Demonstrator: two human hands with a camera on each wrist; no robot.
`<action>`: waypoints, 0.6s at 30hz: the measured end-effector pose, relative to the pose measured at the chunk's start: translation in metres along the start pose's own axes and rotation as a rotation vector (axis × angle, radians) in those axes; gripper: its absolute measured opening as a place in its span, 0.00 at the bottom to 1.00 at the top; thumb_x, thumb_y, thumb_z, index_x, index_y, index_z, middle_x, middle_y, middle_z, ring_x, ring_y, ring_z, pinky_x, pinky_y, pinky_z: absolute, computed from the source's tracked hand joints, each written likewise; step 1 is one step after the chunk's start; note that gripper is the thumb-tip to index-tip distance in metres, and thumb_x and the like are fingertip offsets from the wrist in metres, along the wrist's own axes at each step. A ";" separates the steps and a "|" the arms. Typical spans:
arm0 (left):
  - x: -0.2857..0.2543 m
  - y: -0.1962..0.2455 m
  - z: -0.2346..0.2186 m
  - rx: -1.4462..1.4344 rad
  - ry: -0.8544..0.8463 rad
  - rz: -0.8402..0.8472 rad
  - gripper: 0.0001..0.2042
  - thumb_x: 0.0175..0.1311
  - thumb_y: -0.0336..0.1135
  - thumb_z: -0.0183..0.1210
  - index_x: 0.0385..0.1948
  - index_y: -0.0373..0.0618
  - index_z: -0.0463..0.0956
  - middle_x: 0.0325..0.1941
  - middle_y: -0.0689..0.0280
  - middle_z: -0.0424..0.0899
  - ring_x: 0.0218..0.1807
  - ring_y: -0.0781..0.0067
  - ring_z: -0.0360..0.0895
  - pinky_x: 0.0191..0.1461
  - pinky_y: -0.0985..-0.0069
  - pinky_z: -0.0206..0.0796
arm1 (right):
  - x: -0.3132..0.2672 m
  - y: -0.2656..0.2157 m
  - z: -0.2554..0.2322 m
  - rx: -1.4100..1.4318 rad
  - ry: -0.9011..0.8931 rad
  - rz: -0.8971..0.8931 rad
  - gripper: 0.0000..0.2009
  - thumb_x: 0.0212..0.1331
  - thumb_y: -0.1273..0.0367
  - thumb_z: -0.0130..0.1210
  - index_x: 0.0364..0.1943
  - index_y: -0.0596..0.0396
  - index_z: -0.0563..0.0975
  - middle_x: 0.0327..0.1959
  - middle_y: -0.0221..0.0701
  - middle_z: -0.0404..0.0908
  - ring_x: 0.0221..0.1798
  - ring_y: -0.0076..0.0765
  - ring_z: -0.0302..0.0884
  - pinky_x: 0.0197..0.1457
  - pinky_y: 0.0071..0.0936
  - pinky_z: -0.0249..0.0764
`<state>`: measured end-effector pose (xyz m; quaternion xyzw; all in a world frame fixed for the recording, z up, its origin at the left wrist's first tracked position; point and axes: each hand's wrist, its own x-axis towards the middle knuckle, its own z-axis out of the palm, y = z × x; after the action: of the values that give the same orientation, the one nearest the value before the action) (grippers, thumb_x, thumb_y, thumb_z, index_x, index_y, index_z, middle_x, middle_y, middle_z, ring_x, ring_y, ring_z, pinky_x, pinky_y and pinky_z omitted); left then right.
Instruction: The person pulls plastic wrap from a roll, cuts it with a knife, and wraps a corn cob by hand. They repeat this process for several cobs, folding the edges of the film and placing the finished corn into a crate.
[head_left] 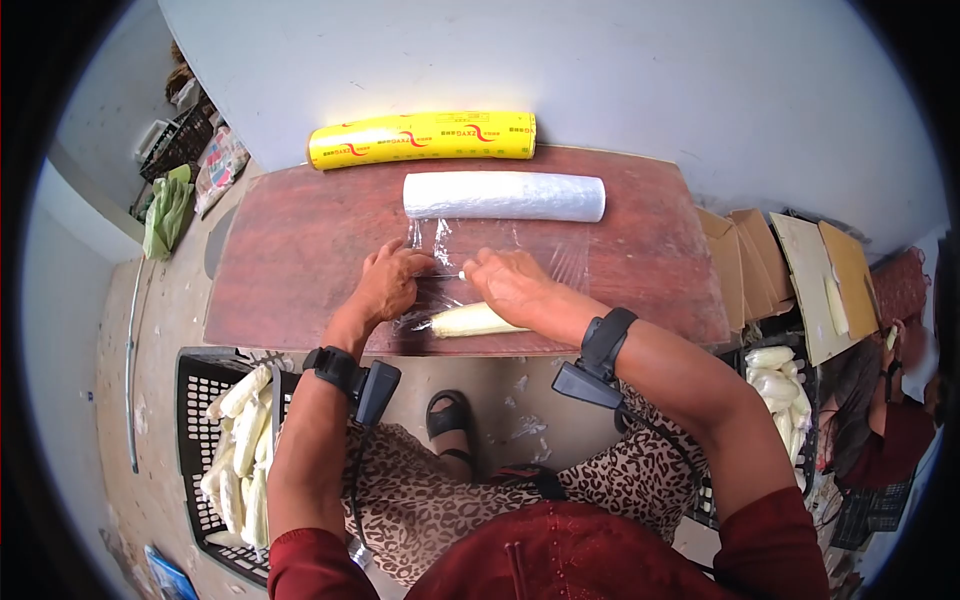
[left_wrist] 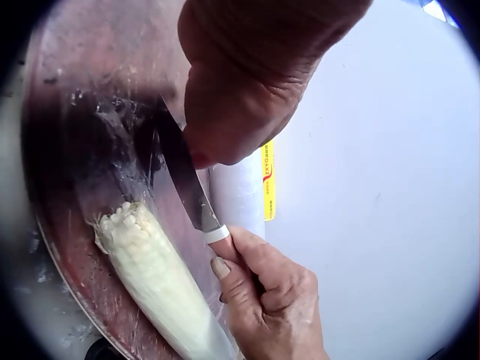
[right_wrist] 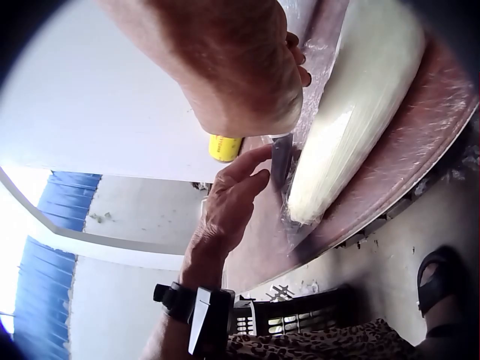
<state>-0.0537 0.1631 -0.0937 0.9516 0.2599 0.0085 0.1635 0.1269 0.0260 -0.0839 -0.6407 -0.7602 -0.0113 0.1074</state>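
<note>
Right, your right hand (head_left: 510, 285) grips the handle of a knife (left_wrist: 187, 176), fingers curled round it just behind the white band at the blade's base. The blade runs across the pulled-out sheet of cling film (head_left: 500, 245) toward your left hand (head_left: 388, 282). Your left hand sits palm down on the film at the far end of the blade; the left-wrist view puts its fingertip right at the blade, but you can't tell from any view whether it pinches the film or just presses it flat. The two hands are close together, joined by the knife, not touching each other.

The peeled corn cob (head_left: 470, 320) lies on the film at the near edge of the brown table (head_left: 290, 260), just beside and below your right hand, tip pointing to your left. The right-wrist view shows film already bunched around its end.

The film feeds off the clear roll (head_left: 505, 196) lying across the table just beyond your hands. A yellow boxed roll (head_left: 422, 138) lies behind that, at the table's far edge by the wall.

A black crate (head_left: 195, 385) of cobs sits on the floor by your left knee; more wrapped cobs (head_left: 780, 385) are stacked to your right. Flattened cardboard (head_left: 800, 275) lies right of the table.
</note>
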 end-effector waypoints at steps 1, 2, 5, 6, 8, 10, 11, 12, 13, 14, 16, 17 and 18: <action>-0.002 0.001 -0.001 0.002 -0.014 -0.010 0.21 0.55 0.27 0.49 0.52 0.55 0.75 0.62 0.65 0.72 0.70 0.49 0.55 0.70 0.52 0.47 | 0.000 0.000 -0.001 -0.006 -0.004 -0.005 0.08 0.56 0.73 0.47 0.34 0.60 0.78 0.36 0.46 0.80 0.37 0.50 0.82 0.37 0.41 0.78; -0.004 0.002 -0.001 0.003 -0.027 -0.021 0.21 0.55 0.28 0.51 0.54 0.56 0.74 0.62 0.65 0.72 0.71 0.49 0.55 0.71 0.51 0.46 | 0.001 0.000 -0.001 -0.011 -0.008 -0.012 0.08 0.56 0.74 0.47 0.34 0.59 0.78 0.36 0.46 0.80 0.37 0.50 0.82 0.37 0.41 0.78; -0.007 0.000 0.003 0.018 -0.004 -0.022 0.23 0.55 0.31 0.54 0.56 0.56 0.72 0.62 0.66 0.73 0.71 0.50 0.55 0.70 0.52 0.45 | 0.002 0.000 -0.003 -0.016 -0.026 -0.008 0.08 0.56 0.73 0.47 0.34 0.59 0.78 0.36 0.46 0.80 0.37 0.49 0.82 0.37 0.41 0.78; -0.008 0.000 0.003 0.024 0.014 -0.015 0.23 0.55 0.32 0.56 0.56 0.56 0.72 0.62 0.67 0.73 0.71 0.50 0.55 0.70 0.52 0.45 | 0.001 0.000 -0.004 -0.007 -0.024 -0.006 0.08 0.56 0.73 0.47 0.33 0.59 0.78 0.35 0.46 0.80 0.37 0.49 0.82 0.37 0.41 0.78; -0.011 -0.002 0.004 0.085 0.029 -0.014 0.23 0.55 0.35 0.58 0.57 0.56 0.72 0.64 0.68 0.71 0.71 0.51 0.55 0.70 0.52 0.46 | 0.001 0.000 -0.006 0.010 -0.019 0.001 0.08 0.56 0.73 0.46 0.33 0.59 0.78 0.35 0.45 0.80 0.38 0.49 0.82 0.38 0.41 0.78; -0.013 -0.005 0.004 0.104 0.037 -0.015 0.25 0.55 0.37 0.60 0.58 0.55 0.71 0.65 0.68 0.69 0.71 0.51 0.55 0.70 0.52 0.46 | 0.000 0.001 -0.004 0.015 -0.006 -0.005 0.08 0.56 0.74 0.46 0.33 0.59 0.78 0.35 0.45 0.80 0.38 0.49 0.82 0.38 0.41 0.78; -0.014 -0.008 0.005 0.092 0.036 -0.018 0.26 0.54 0.38 0.60 0.58 0.54 0.71 0.66 0.68 0.68 0.71 0.51 0.55 0.70 0.52 0.45 | -0.001 0.002 -0.004 0.019 0.000 -0.007 0.08 0.56 0.74 0.46 0.33 0.59 0.78 0.35 0.45 0.80 0.38 0.49 0.82 0.38 0.41 0.78; -0.014 -0.008 0.004 0.080 0.035 -0.022 0.26 0.54 0.38 0.61 0.59 0.53 0.70 0.66 0.67 0.68 0.71 0.50 0.54 0.70 0.52 0.44 | -0.001 0.002 -0.004 0.018 -0.019 0.002 0.08 0.56 0.74 0.46 0.33 0.59 0.78 0.35 0.46 0.80 0.38 0.49 0.82 0.38 0.41 0.78; -0.014 -0.008 0.004 0.084 0.028 -0.028 0.27 0.54 0.39 0.61 0.59 0.53 0.70 0.67 0.67 0.67 0.71 0.51 0.54 0.70 0.52 0.44 | -0.001 0.003 -0.005 0.018 -0.038 0.009 0.08 0.56 0.74 0.46 0.33 0.59 0.78 0.35 0.46 0.80 0.38 0.49 0.82 0.39 0.41 0.78; -0.015 -0.008 0.003 0.087 0.023 -0.035 0.27 0.54 0.40 0.62 0.59 0.53 0.70 0.67 0.67 0.67 0.71 0.51 0.54 0.70 0.53 0.44 | -0.002 0.004 -0.006 0.017 -0.057 0.015 0.08 0.56 0.74 0.46 0.33 0.59 0.78 0.35 0.46 0.80 0.38 0.50 0.81 0.39 0.41 0.78; -0.015 -0.008 0.002 0.092 0.015 -0.045 0.27 0.55 0.41 0.62 0.60 0.53 0.70 0.67 0.67 0.67 0.71 0.51 0.54 0.70 0.53 0.44 | -0.005 0.010 -0.005 0.046 -0.032 0.006 0.08 0.56 0.73 0.47 0.33 0.59 0.77 0.35 0.46 0.80 0.38 0.50 0.81 0.40 0.41 0.77; -0.016 -0.008 0.002 0.094 0.013 -0.048 0.27 0.55 0.41 0.62 0.60 0.54 0.70 0.68 0.67 0.67 0.71 0.51 0.54 0.70 0.53 0.44 | -0.008 0.014 -0.005 0.060 -0.019 0.001 0.08 0.57 0.73 0.47 0.34 0.59 0.77 0.35 0.46 0.80 0.38 0.50 0.81 0.40 0.41 0.77; -0.016 -0.009 0.001 0.096 0.011 -0.051 0.27 0.55 0.42 0.62 0.60 0.54 0.71 0.68 0.67 0.66 0.71 0.52 0.54 0.70 0.53 0.44 | -0.012 0.016 -0.008 0.065 -0.028 0.010 0.08 0.57 0.73 0.47 0.34 0.59 0.77 0.36 0.46 0.80 0.39 0.50 0.81 0.40 0.42 0.77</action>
<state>-0.0718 0.1615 -0.0967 0.9514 0.2851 -0.0029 0.1166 0.1460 0.0157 -0.0801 -0.6408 -0.7583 0.0228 0.1177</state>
